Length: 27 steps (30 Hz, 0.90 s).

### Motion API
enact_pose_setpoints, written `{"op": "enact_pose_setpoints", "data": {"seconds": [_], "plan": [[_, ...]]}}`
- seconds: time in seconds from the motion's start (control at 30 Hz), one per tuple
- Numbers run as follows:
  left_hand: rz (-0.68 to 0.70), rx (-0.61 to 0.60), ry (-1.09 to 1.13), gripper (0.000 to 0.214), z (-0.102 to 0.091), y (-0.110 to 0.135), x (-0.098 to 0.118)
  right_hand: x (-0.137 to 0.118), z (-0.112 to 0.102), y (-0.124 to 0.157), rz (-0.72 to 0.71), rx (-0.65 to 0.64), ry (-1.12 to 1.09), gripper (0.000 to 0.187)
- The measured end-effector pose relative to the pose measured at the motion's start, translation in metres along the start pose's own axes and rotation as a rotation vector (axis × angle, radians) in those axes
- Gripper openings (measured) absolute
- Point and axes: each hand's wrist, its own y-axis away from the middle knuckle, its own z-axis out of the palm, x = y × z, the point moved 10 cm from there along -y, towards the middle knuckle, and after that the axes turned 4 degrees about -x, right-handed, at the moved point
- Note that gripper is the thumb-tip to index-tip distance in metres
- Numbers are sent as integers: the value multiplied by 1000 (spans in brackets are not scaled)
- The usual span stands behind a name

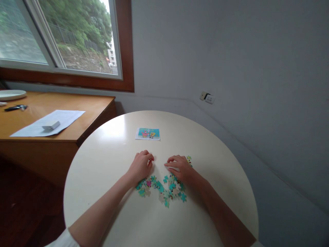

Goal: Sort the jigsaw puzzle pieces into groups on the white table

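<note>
On the white round table (123, 212) lies a loose heap of jigsaw puzzle pieces (167, 192), mostly turquoise, with some yellow, pink and pale ones. My left hand (142, 165) rests at the heap's upper left, its fingers bent and the thumb a little apart from them; I see nothing between them. At the upper right, my right hand (180, 166) lies over part of the heap, fingers stretched toward the left with a gap above the thumb. A few pieces (189, 160) show behind that hand. Beyond both hands is a small picture card (148, 134) with a pink and a yellow cartoon figure.
Left of the round table stands a wooden desk (64, 99). It bears a sheet of paper (69, 116) with a small white block (51, 126) on it, a dark object (14, 108) and a white round tray (12, 94). Behind are a window and a wall with a socket (209, 99).
</note>
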Motion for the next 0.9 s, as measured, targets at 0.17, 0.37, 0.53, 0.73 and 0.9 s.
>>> {"op": "enact_pose_setpoints", "data": {"seconds": [0.17, 0.37, 0.53, 0.73, 0.9], "plan": [[67, -40, 59, 22, 3, 2, 11, 28, -6, 3, 171, 24, 70, 14], [177, -142, 148, 14, 14, 6, 29, 62, -25, 17, 437, 33, 193, 14], [278, -211, 181, 12, 19, 13, 44, 48, -28, 13, 348, 34, 64, 6], [380, -290, 175, 28, 21, 20, 58, 14, -11, 8, 138, -131, -200, 16], [416, -330, 156, 29, 28, 23, 62, 29, -3, 7, 189, -129, -179, 12]]}}
